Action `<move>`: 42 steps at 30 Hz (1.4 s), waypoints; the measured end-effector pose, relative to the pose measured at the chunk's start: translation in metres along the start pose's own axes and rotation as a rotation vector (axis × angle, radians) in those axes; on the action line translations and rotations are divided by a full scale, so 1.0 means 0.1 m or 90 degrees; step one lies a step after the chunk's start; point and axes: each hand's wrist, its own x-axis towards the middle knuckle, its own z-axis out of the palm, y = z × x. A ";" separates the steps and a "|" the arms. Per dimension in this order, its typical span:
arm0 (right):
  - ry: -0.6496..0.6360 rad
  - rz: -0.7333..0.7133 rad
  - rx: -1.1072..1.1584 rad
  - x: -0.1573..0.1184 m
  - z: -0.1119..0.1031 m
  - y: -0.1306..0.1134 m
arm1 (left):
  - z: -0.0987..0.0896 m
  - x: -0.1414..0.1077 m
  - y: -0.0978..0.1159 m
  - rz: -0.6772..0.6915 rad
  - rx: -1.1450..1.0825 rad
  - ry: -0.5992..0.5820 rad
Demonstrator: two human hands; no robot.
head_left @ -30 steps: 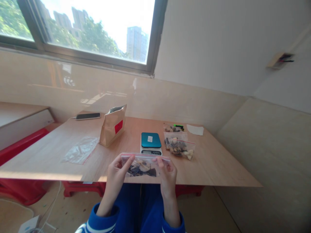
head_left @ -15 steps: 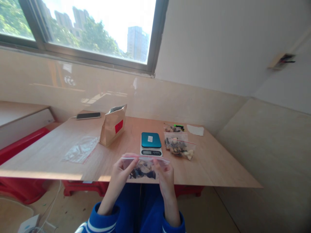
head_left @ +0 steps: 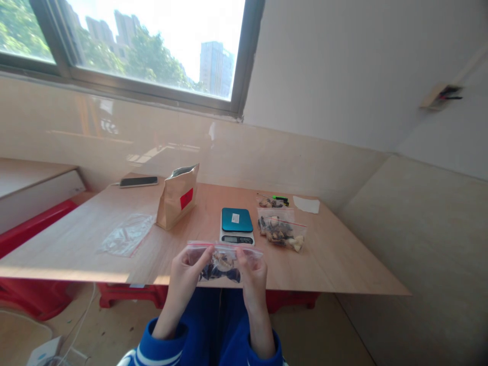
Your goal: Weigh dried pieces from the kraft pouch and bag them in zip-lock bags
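Near the table's front edge, a clear zip bag [head_left: 221,269] with dark and pale dried pieces hangs between my hands. My left hand [head_left: 186,272] pinches its red-lined top edge on the left, and my right hand [head_left: 252,272] grips the same edge on the right. Just beyond the bag is a kitchen scale [head_left: 237,220] with a blue-green plate and nothing on it. Filled zip bags [head_left: 284,236] lie to the right of the scale. An open brown paper pouch [head_left: 173,203] with a red patch stands to its left.
Flat clear bags [head_left: 127,235] lie on the left of the table [head_left: 335,259]. A phone [head_left: 139,181] rests at the back left. At the back right are a green-and-black tool [head_left: 281,199] and white paper [head_left: 307,204]. Red stools [head_left: 131,295] stand below.
Both hands have shifted slightly to the left together with the bag they hold. Its top edge is still pinched on both sides.
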 end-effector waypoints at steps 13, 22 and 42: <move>-0.161 -0.025 0.020 0.00 -0.06 -0.04 | -0.07 0.02 0.02 -0.014 -0.040 -0.184; -0.175 -0.068 -0.070 -0.01 -0.08 -0.18 | -0.08 0.02 0.08 0.027 -0.022 -0.172; -0.139 -0.073 -0.077 -0.04 0.03 -0.15 | -0.02 -0.01 0.06 0.034 0.014 -0.163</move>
